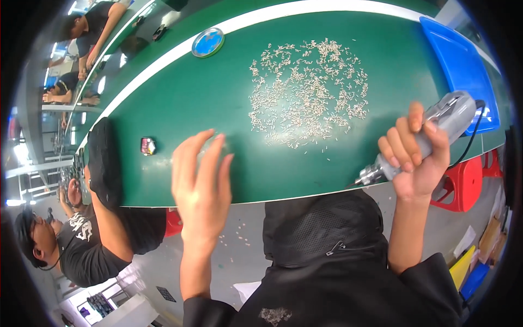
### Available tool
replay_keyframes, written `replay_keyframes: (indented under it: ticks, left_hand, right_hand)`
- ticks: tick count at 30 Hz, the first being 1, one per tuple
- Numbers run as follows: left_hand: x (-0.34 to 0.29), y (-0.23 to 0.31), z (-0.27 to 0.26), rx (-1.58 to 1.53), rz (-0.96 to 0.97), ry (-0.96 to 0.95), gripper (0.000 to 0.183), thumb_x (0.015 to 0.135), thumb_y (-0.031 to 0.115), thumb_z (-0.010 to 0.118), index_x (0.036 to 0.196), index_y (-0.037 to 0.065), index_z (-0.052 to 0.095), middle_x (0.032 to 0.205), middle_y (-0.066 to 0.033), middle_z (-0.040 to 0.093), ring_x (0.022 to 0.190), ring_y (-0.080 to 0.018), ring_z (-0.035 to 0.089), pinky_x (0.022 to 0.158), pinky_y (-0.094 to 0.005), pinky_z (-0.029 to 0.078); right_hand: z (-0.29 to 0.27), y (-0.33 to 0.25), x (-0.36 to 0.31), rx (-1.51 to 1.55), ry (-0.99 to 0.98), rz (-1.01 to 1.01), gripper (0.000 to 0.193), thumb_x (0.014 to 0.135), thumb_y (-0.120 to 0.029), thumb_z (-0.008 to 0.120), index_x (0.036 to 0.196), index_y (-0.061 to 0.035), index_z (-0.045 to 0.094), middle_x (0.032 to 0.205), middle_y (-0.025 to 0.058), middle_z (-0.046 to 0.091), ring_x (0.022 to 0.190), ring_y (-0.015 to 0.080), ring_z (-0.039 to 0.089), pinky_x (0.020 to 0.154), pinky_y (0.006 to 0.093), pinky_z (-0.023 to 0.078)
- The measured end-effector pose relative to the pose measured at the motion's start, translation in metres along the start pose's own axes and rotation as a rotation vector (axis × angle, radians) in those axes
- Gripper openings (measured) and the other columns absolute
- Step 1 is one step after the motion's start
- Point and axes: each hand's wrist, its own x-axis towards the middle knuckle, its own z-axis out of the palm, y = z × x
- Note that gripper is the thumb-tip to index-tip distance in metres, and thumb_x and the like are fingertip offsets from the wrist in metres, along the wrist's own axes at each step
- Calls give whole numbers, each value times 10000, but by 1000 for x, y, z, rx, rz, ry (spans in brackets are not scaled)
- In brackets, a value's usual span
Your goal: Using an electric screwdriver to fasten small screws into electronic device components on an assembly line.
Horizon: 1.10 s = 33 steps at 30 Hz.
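My right hand (411, 150) is wrapped around a grey electric screwdriver (455, 117) with a black cord at its rear end. The tool lies tilted in the grip, its metal nose pointing left and down at the table's near edge. Over the near edge, my left hand (200, 182) is raised with its fingers apart and nothing in it. Beyond both hands, many small pale stick-like pieces (313, 101) lie scattered on the green table (180, 103). A small dark, pink and white object (147, 145) sits to the left of my left hand.
A round dish with a blue inside (208, 42) stands at the far side. The blue tray (457, 54) lies at the right. At left sits a co-worker (87, 240), with a black bag-like thing (104, 163) on the table edge. Red stools (463, 185) stand below the right end.
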Motion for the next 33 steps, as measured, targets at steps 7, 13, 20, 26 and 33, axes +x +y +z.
replay_keyframes:
  ticks: [7,13,20,26,33]
  left_hand:
    - [24,4,35,2,146,-87,227,746,-69,664,967,-25,634,958,-112,592,813,-266,590,662,-366,500]
    - [31,6,30,170,370,-173,228,713,-64,635,938,-43,606,916,-134,580,802,-258,591,642,-354,500]
    - [7,3,24,-263,-21,-99,76,751,-55,485,813,-27,450,765,-156,472,622,-320,466,565,-380,389]
    - [-27,56,17,-1155,-399,-104,264,991,185,491,820,-16,487,788,-129,507,666,-194,516,598,-288,442]
    - [-42,85,29,-1761,-455,-53,267,992,149,499,837,-64,542,793,-172,563,650,-205,576,584,-303,499]
  right_hand:
    - [-17,2,-10,70,-100,-1,193,940,-231,406,893,-56,471,523,-9,392,434,106,396,520,292,394]
    - [-22,-1,-11,133,-100,29,191,940,-237,410,898,-63,475,527,-16,398,443,102,413,524,288,393]
    - [-17,-3,-16,125,-71,4,141,947,-197,427,880,-73,436,524,-13,387,429,96,396,505,284,386]
    - [8,2,-7,148,-138,-57,142,950,-207,438,890,-78,446,552,-15,406,455,96,406,547,273,379]
    - [31,4,7,118,-411,-29,149,954,-210,435,943,-68,477,568,-22,416,491,108,443,592,272,390]
